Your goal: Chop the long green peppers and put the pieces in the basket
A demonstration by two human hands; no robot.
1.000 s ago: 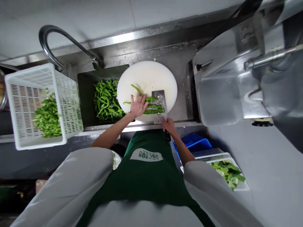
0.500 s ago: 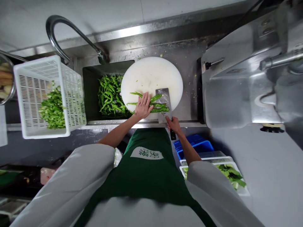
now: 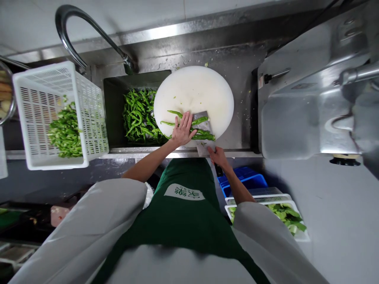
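Several long green chili peppers (image 3: 204, 135) lie across the near part of the round white cutting board (image 3: 195, 86). My left hand (image 3: 183, 130) rests on them, palm down with fingers stretched out. The cleaver (image 3: 203, 149) lies nearly flat, its grey blade partly beneath the peppers' right ends. Its dark handle is in my right hand (image 3: 218, 156), fingers wrapped round it at the board's near edge. A few small green bits dot the board. To its left, a heap of whole chili peppers (image 3: 138, 114) fills part of the sink basin (image 3: 114, 114).
A white plastic basket (image 3: 59, 162) with cut green pieces (image 3: 66, 134) stands left of the basin, near the curved faucet (image 3: 85, 33). At right is a metal machine (image 3: 296, 122). Below sit a blue crate (image 3: 248, 179) and a white basket (image 3: 303, 236) with leafy greens (image 3: 287, 217).
The cleaver blade has slid left under the peppers, relative to the board. My left hand stays on the peppers, shifted slightly right. The whole view has also shifted a little.
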